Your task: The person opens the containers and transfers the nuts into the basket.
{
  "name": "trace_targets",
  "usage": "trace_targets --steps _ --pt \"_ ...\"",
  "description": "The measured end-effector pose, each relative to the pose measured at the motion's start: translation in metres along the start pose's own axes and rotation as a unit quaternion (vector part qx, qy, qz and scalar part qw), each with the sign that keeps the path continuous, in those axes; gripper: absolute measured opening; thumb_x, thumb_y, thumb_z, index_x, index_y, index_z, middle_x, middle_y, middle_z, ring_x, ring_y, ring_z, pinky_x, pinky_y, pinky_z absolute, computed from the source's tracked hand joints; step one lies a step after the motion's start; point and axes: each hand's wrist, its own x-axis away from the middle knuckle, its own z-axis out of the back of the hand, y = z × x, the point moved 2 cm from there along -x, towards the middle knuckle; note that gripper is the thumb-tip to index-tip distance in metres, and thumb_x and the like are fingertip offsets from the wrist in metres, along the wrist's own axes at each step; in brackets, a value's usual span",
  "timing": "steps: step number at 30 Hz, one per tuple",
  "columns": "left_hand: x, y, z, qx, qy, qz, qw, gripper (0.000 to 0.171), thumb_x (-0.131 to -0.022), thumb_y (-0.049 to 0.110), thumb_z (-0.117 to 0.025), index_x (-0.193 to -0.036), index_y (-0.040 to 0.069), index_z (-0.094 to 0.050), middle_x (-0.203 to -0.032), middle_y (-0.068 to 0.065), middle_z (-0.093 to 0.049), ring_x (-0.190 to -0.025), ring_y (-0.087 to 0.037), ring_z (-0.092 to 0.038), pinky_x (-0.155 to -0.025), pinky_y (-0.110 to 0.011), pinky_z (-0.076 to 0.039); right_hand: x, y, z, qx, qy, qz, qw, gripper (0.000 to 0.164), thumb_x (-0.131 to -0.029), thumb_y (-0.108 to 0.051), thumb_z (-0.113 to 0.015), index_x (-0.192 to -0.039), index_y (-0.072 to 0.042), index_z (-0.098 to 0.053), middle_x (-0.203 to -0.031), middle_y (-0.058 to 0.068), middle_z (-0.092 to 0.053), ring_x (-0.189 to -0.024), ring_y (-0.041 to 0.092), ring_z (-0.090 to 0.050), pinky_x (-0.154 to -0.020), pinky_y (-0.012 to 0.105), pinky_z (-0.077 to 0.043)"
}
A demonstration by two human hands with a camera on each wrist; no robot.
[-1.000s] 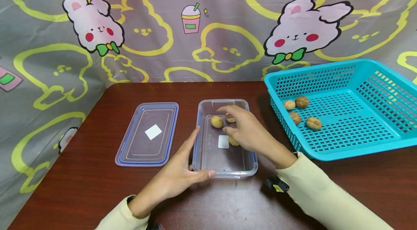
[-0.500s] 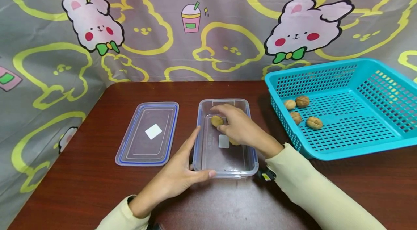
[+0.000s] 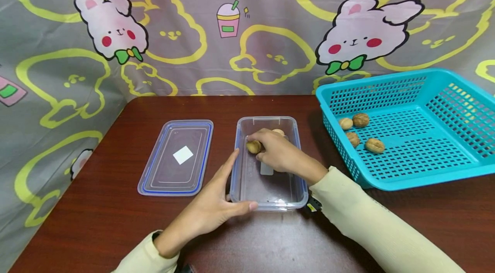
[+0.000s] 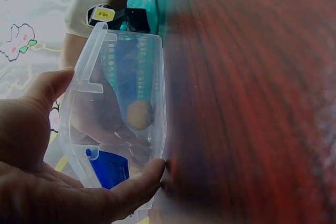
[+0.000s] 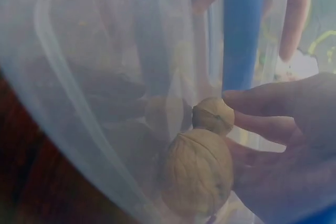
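Observation:
My left hand (image 3: 210,206) holds the clear plastic food container (image 3: 247,187) at its near left corner, thumb on the front and fingers along the left wall. In the left wrist view, that hand (image 4: 63,171) bends round the container's blue-clipped side. Down inside the container, my right hand (image 3: 278,150) pinches a walnut (image 3: 254,147) near the left wall. Behind its fingers a second walnut (image 3: 278,132) shows in part. The right wrist view has fingertips at a smaller-looking walnut (image 5: 212,115), with a larger-looking walnut (image 5: 197,174) close below.
To the left lies the clear lid (image 3: 175,157) with a blue seal and a white sticker (image 3: 183,154). A turquoise basket (image 3: 437,178) stands at the right, with several walnuts (image 3: 375,145) on its left side. A patterned curtain (image 3: 228,58) hangs behind the brown table (image 3: 116,170).
My right hand has moved left and lower inside the container, and its fingers have closed on the left walnut. That walnut has shifted slightly left. My left hand stays at the corner.

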Motion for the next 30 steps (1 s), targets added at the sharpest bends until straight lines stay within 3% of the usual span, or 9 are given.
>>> trace_targets --steps 4,11,20,30 --pt "-0.0001 -0.0001 0.0001 -0.001 0.0 0.001 1.0 0.121 -0.082 0.036 -0.09 -0.17 0.029 -0.008 -0.176 -0.013 -0.012 -0.16 -0.035 -0.018 -0.128 -0.063 -0.02 0.0002 0.0002 -0.0011 -0.006 -0.005 0.002 1.0 0.044 -0.086 0.007 -0.069 -0.13 0.005 -0.068 -0.13 0.02 -0.07 -0.123 0.032 -0.063 -0.109 0.049 -0.051" --pt "0.0 -0.0002 0.0004 -0.007 0.001 0.003 1.0 0.12 -0.082 0.038 -0.09 -0.17 0.03 -0.009 -0.176 -0.012 -0.014 -0.16 -0.035 -0.019 -0.128 -0.064 -0.019 -0.0013 0.0002 -0.002 -0.015 -0.016 -0.012 1.0 0.029 -0.086 0.006 -0.073 -0.113 -0.004 -0.07 -0.101 0.007 -0.07 -0.093 0.021 -0.06 -0.088 0.039 -0.053" --pt "0.0005 0.0 0.001 -0.011 0.002 0.003 0.9999 0.12 -0.082 0.039 -0.09 -0.17 0.03 -0.008 -0.176 -0.013 -0.014 -0.16 -0.035 -0.019 -0.128 -0.064 -0.019 -0.0024 -0.0006 -0.0042 -0.002 -0.021 0.002 1.0 0.022 -0.085 0.004 -0.075 -0.102 -0.009 -0.071 -0.088 0.002 -0.067 -0.082 0.016 -0.057 -0.076 0.032 -0.049" --pt "0.0014 0.0007 0.0009 0.002 -0.002 0.004 1.0 0.119 -0.083 0.038 -0.089 -0.17 0.031 -0.008 -0.176 -0.012 -0.012 -0.158 -0.034 -0.023 -0.125 -0.062 -0.028 0.0017 -0.0028 0.0013 -0.033 0.009 -0.02 0.999 0.028 -0.089 0.006 -0.071 -0.115 -0.003 -0.074 -0.101 0.005 -0.073 -0.09 0.019 -0.061 -0.083 0.035 -0.054"
